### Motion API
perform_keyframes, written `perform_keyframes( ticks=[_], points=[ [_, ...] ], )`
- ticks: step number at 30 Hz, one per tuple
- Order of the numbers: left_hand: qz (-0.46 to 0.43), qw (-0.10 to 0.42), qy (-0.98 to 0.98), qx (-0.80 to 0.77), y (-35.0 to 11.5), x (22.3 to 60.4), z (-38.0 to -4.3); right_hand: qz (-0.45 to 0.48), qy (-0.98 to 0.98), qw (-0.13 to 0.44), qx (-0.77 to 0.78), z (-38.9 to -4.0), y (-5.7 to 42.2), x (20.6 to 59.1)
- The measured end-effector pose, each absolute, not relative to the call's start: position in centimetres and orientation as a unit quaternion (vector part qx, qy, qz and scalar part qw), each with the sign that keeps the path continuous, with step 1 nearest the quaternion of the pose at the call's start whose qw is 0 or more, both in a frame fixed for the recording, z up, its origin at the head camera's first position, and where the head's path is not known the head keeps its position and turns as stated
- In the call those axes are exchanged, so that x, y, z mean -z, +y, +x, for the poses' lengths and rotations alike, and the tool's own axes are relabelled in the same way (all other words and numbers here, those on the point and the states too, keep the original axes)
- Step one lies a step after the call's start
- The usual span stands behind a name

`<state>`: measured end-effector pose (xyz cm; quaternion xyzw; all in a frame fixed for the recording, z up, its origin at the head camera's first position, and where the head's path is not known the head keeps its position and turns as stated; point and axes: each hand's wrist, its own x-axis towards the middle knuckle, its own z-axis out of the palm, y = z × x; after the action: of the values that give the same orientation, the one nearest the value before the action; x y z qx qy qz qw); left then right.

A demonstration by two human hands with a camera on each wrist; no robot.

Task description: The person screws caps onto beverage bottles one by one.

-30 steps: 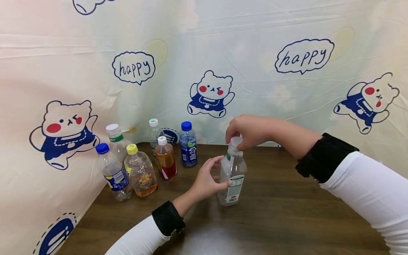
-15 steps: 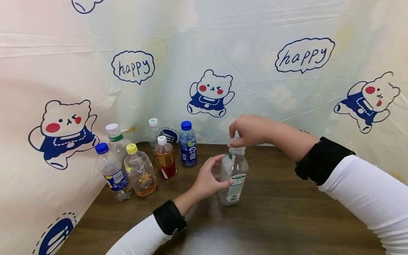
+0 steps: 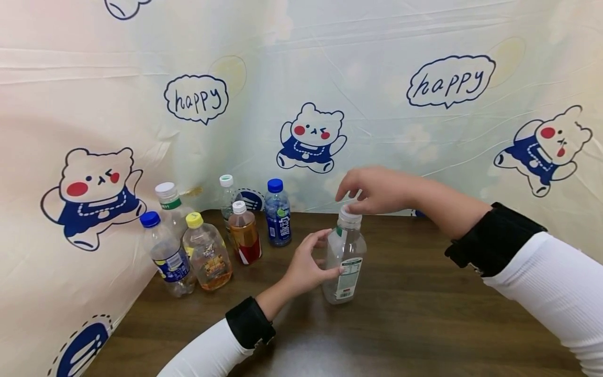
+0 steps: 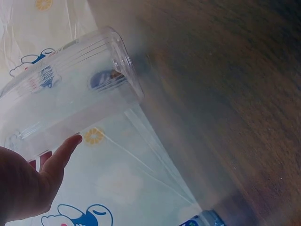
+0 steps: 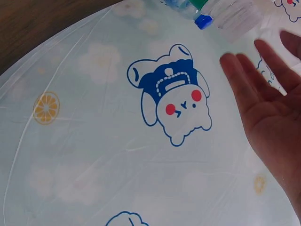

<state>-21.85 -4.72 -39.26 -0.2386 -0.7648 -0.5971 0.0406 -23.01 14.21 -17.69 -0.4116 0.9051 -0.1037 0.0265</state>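
A clear plastic bottle (image 3: 340, 248) with a white label and a whitish top stands upright on the wooden table. From its left side my left hand (image 3: 306, 266) grips the body, thumb across the front and fingers around the back; the left wrist view shows the bottle's base (image 4: 127, 66) and part of that hand (image 4: 37, 176). Over the white bottle top (image 3: 349, 217) hovers my right hand (image 3: 381, 191), its fingers spread and loosely bent. In the right wrist view that hand (image 5: 270, 106) is open, apart from the bottle's top (image 5: 233, 21).
Several capped bottles cluster at the left: a blue-capped one (image 3: 169, 262), a yellow-capped one (image 3: 209, 256), a brown-and-red one (image 3: 246, 238), a blue one (image 3: 278, 217) and others behind. A printed cloth (image 3: 377, 131) hangs behind the brown table (image 3: 424, 314).
My right hand's fingers, earlier pinching at the bottle top, have loosened and lifted off it. My left hand and the bottle have hardly moved.
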Motion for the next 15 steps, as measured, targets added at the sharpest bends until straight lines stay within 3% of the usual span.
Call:
perform_keyframes(
  ticks=[7,15],
  points=[
    [-0.242,0.053,-0.770,0.588,-4.81,39.52,-21.94,-0.445,0.889,0.048,0.100,-22.94,14.30,17.84],
    [-0.243,0.060,-0.773,0.583,-4.77,39.03,-21.56,-0.421,0.904,0.007,0.072,-23.16,13.99,18.47]
  ],
)
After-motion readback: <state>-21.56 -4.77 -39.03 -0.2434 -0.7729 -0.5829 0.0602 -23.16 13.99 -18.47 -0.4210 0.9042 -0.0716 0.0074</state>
